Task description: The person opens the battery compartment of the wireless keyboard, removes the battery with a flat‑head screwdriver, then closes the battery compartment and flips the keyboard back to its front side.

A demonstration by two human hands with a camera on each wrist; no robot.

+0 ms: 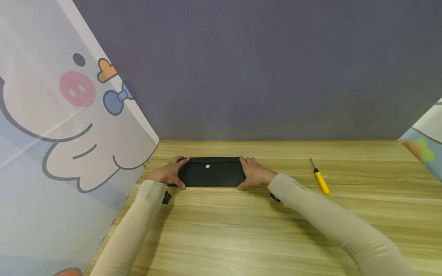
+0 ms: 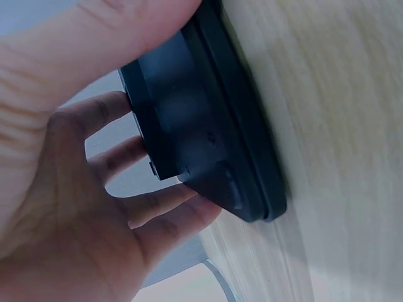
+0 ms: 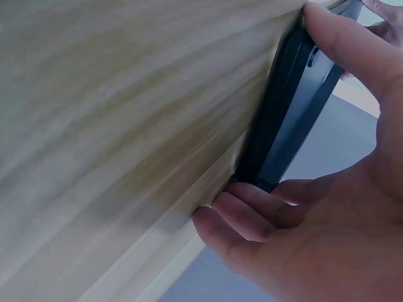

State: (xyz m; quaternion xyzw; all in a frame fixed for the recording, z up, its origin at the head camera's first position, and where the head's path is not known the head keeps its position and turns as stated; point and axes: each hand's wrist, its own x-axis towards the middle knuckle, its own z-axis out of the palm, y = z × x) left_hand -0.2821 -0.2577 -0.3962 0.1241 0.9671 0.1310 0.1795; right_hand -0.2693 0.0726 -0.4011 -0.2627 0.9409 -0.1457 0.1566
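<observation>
Things on the desk (image 1: 241, 230) number two: one flat black panel (image 1: 211, 171) and one yellow-handled screwdriver (image 1: 320, 177). Nothing shown serves as a container. The panel lies flat near the desk's far edge, left of its middle, with a small pale dot on its upper face. The screwdriver lies well apart from it, toward the right edge, untouched. The left hand (image 1: 170, 173) grips the panel's left end, thumb on the near edge and fingers (image 2: 116, 157) curled round the far side. The right hand (image 1: 254, 173) grips the right end likewise, fingers (image 3: 252, 214) wrapped about the far corner, thumb along the near edge.
</observation>
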